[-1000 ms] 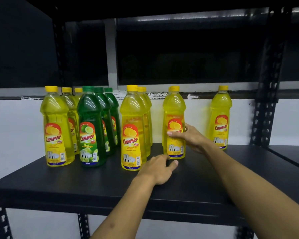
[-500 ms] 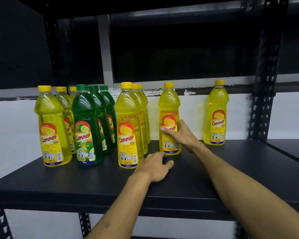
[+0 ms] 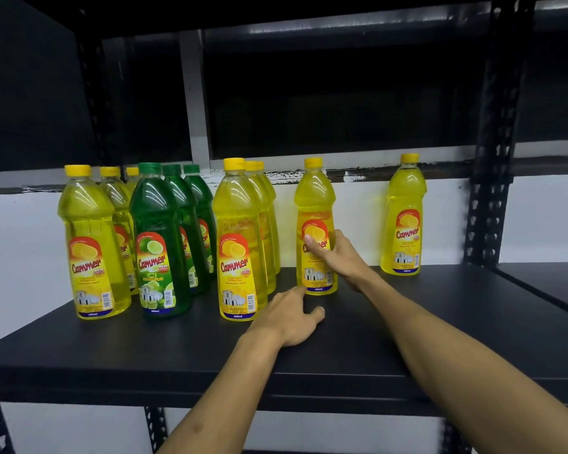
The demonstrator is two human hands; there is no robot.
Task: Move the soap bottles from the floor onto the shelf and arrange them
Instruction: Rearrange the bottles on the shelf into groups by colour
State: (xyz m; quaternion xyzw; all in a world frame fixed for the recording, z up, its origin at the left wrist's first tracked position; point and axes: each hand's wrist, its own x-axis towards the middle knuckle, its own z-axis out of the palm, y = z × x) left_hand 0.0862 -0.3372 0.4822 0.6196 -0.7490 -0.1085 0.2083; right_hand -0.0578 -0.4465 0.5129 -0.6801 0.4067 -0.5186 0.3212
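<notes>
Yellow and green soap bottles stand in rows on the black shelf [image 3: 440,322]. My right hand [image 3: 340,257] grips a single yellow lemon bottle [image 3: 315,204] around its label; the bottle stands upright on the shelf. My left hand [image 3: 289,319] rests on the shelf in front of it, one finger touching the bottle's base. To the left stand a row of yellow bottles [image 3: 240,231], a row of green lime bottles [image 3: 158,237] and another yellow row [image 3: 91,237]. One yellow bottle [image 3: 405,217] stands alone at the right.
Black perforated uprights [image 3: 492,191] frame the shelf at right and left. A second shelf board [image 3: 551,280] adjoins on the right. A white wall with a dark upper band lies behind the bottles. The upper shelf hangs overhead.
The held yellow bottle has shifted back on the shelf with my right hand. My left hand stays in front of it, a finger now at its base.
</notes>
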